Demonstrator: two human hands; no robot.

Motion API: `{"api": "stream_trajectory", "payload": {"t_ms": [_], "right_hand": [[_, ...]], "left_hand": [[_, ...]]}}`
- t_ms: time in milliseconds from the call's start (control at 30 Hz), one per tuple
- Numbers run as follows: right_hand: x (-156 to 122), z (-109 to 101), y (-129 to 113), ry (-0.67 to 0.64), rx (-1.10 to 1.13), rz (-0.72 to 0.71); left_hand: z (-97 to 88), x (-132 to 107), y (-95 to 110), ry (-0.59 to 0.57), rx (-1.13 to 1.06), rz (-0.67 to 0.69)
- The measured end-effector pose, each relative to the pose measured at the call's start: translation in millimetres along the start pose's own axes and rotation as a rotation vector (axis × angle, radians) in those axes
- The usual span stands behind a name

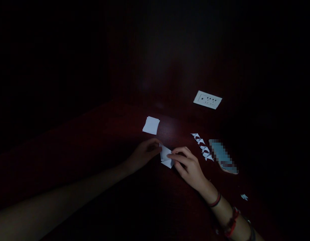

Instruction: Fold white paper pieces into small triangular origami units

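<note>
A small white sheet of folded paper [165, 153] is between my two hands, low over the dark red table. My left hand [146, 151] pinches its upper left corner between thumb and fingers. On the right edge, my right hand [189, 164] grips the same paper, with its index finger lying across the surface. One flap sticks out at the lower edge. Behind my left hand lies a stack of white paper squares [151, 125]. A row of small folded paper pieces [202, 146] lies beyond my right hand.
A phone [223, 156], its screen blurred out, lies right of the folded pieces. Nearer on the right is a small white scrap [244, 196]. A white power socket [207, 99] is on the back wall. The dark red table [94, 134] fades into darkness at the sides.
</note>
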State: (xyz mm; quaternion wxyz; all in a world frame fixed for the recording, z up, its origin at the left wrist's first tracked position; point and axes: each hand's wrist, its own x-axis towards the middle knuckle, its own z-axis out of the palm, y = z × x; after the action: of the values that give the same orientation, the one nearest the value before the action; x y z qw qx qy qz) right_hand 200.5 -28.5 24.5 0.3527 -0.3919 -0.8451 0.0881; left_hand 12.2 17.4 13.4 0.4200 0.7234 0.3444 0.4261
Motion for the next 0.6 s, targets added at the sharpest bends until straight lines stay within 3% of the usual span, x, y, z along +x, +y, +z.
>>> {"api": "stream_trajectory", "payload": {"t_ms": [333,600], "right_hand": [[2,3,2,0.044,0.077,0.149],[2,3,-1,0.036,-0.052,0.070]], "left_hand": [[0.1,-4,4,-0.091,0.164,0.158],[-3.9,-7,14,-0.026,0.442,0.286]]}}
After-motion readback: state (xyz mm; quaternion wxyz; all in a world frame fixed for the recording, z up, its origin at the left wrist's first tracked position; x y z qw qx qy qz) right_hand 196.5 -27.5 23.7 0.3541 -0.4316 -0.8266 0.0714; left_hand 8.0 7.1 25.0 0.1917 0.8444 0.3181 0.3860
